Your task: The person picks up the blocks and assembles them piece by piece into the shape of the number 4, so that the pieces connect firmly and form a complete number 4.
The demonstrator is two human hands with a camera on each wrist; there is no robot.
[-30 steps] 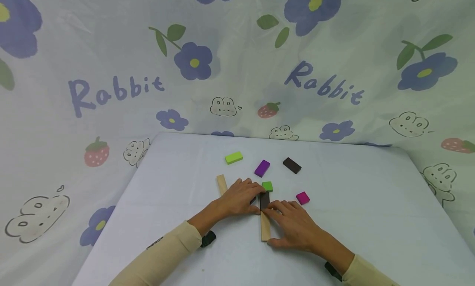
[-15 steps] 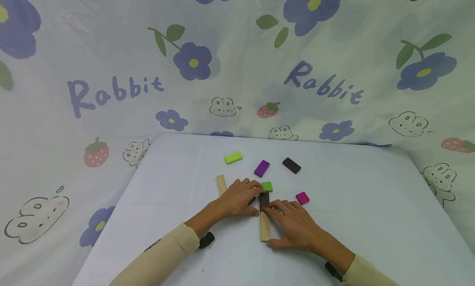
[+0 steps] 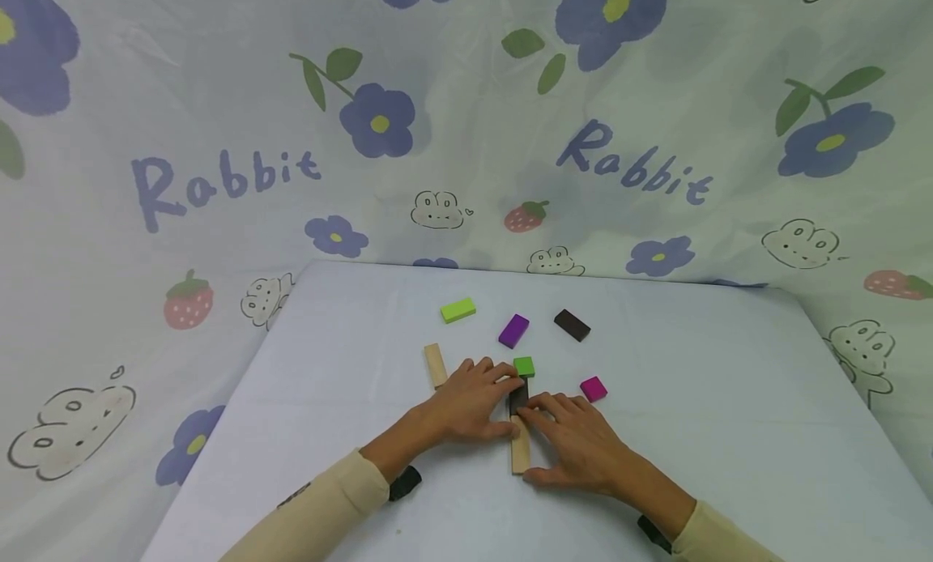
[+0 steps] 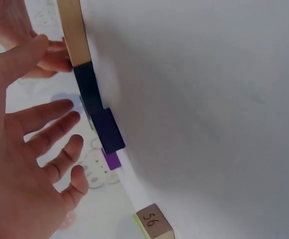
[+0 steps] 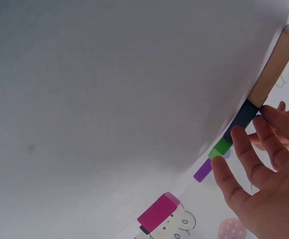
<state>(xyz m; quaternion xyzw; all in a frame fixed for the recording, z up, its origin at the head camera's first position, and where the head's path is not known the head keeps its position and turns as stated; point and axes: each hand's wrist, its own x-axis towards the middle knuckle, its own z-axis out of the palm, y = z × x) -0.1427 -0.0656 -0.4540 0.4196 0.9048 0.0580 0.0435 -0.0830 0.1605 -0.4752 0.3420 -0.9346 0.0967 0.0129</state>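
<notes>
A light wooden plank [image 3: 520, 449], a black block [image 3: 519, 397] and a small green block [image 3: 524, 367] lie end to end in a line on the white table. My right hand [image 3: 583, 444] holds the plank lengthwise, thumb at its near end and index fingertip by its joint with the black block. On the other side is my left hand [image 3: 470, 404], fingers loosely bent; its index fingertip is by the black block's far end and its thumb beside the plank. A dark blue block [image 4: 107, 130] shows in the left wrist view, hidden behind the left hand in the head view.
Farther back lie a lime block [image 3: 457, 310], a purple block [image 3: 513, 331] and another black block [image 3: 572, 325]. A magenta block [image 3: 594, 389] sits to the right, and a second wooden plank [image 3: 435, 364] to the left. A printed cloth [image 3: 466, 141] hangs behind the table.
My left hand has shifted slightly toward me, its thumb coming down beside the plank. The right hand and the blocks stay in place.
</notes>
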